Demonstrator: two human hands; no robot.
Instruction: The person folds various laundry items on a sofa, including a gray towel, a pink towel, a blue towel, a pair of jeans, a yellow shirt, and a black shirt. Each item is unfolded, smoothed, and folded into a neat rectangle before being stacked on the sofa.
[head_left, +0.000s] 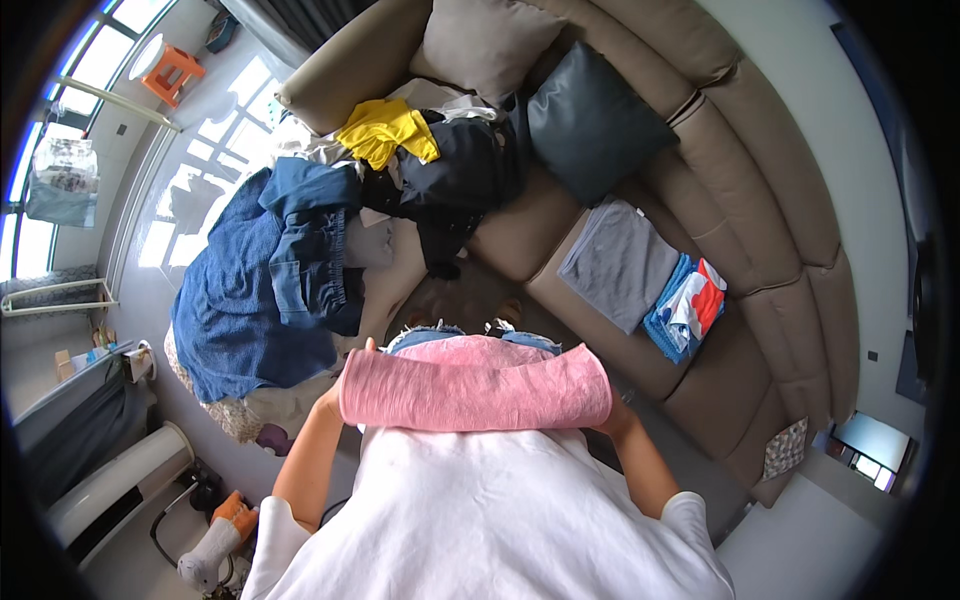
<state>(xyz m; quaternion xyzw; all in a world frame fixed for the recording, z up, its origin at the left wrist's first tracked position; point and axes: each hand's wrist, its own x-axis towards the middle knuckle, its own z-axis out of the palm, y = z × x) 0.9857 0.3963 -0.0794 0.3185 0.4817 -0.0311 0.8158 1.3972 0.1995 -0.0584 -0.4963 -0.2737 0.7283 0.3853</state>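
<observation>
A pink towel (480, 394), folded into a wide band, hangs between my two hands just in front of my waist. My left hand (330, 403) grips its left end, with the fingers partly hidden behind the cloth. At the other end, my right hand (616, 412) holds the towel, mostly covered by it. Ahead to the left lies a heap with a blue towel (247, 300), dark blue trousers (311, 262), black clothes (457, 165) and a yellow garment (390, 133). To the right, a folded grey cloth (619, 259) rests beside a small folded stack (686, 307) in blue, red and white.
A brown leather sofa (739, 172) curves around the front and right. On it lean a dark cushion (592, 124) and a beige cushion (484, 45). An orange stool (171, 73) stands by the windows. A white cylindrical appliance (124, 480) and a plush toy (214, 551) are at the lower left.
</observation>
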